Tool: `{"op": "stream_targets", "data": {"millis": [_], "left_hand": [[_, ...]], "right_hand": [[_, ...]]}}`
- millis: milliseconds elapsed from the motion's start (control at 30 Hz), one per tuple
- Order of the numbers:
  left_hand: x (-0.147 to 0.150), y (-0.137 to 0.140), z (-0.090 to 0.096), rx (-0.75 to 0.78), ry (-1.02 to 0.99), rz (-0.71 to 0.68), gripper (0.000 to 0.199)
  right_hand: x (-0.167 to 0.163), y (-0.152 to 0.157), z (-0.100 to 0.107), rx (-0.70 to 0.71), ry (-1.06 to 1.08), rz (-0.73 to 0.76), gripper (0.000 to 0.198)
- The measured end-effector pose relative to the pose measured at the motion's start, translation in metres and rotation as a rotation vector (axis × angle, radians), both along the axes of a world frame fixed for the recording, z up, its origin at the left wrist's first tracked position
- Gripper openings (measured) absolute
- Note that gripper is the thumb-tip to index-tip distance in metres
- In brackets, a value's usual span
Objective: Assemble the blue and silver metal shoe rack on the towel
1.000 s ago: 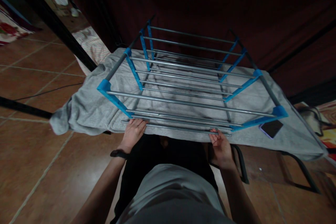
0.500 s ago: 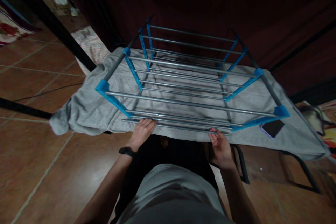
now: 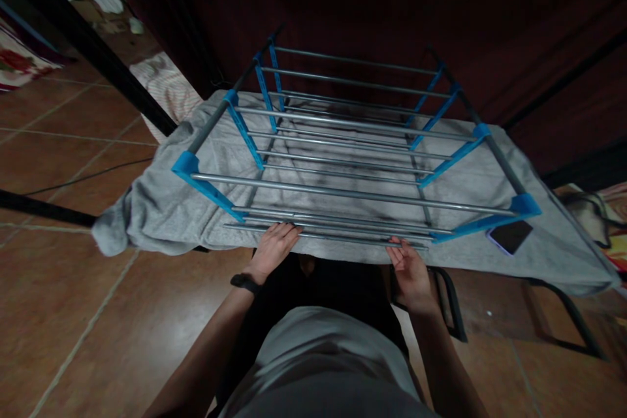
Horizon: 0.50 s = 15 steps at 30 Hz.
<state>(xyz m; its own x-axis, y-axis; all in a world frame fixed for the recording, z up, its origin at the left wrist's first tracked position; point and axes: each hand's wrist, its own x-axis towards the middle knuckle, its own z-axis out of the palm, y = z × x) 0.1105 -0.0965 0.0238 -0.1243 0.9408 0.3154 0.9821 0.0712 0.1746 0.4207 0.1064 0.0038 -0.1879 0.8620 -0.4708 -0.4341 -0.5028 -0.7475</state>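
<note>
A rack of grey metal rods and blue plastic brackets (image 3: 215, 192) stands on a grey cloth. Along the cloth's front edge, just in front of the rack, lies a loose metal rod (image 3: 343, 240). My left hand (image 3: 274, 249) is curled over this rod left of its middle, palm down, with the fingertips close to the rack's lowest front rods. Near the rod's right end, my right hand (image 3: 409, 271) grips it from below with palm turned up, thumb and fingers around it. The undersides of my left fingers are hidden.
The grey cloth (image 3: 161, 209) covers the table under the rack. A phone (image 3: 510, 237) lies by the rack's front right corner. Behind hangs a dark red curtain (image 3: 353, 0). Black metal bars (image 3: 44, 206) stand at the left, and a black chair-like frame (image 3: 453, 307) is below right.
My left hand has slid slightly to the right along the rod. My right hand has stayed nearly in place, and the rack stands as before.
</note>
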Motion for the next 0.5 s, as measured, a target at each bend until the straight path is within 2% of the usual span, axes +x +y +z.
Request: {"op": "stream_targets", "data": {"millis": [200,500], "left_hand": [[0.004,0.006,0.001,-0.001,-0.005,-0.02,0.024],[0.012,0.012,0.005,-0.01,-0.019,-0.044,0.024]], "right_hand": [[-0.004,-0.007,-0.004,0.032,0.032,0.044,0.015],[-0.009,-0.015,0.001,0.05,0.025,0.061,0.018]]}}
